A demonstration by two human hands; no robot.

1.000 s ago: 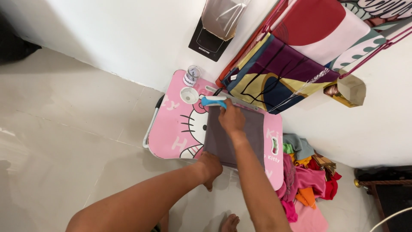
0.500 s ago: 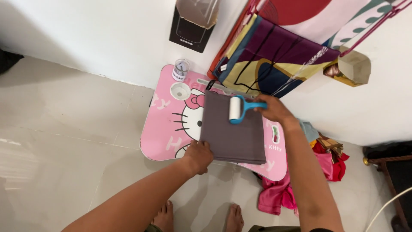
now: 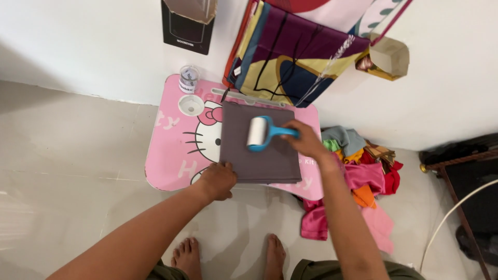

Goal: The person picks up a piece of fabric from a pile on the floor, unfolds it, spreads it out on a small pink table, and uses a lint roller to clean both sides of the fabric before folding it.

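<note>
Roller's moved: the right hand [image 3: 306, 141] has dragged the lint roller [image 3: 258, 133] back to mid-frame on the grey folded cloth [image 3: 259, 150], fingers wrapped around its blue handle. Left hand [image 3: 218, 180] pins the near corner, fingers probably curled, on the pink tabletop [image 3: 171, 155].

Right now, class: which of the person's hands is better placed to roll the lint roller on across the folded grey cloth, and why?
The right hand: it grips the blue handle of the lint roller, which rests on the grey cloth. The left hand presses the cloth's near corner against the pink table.
</note>
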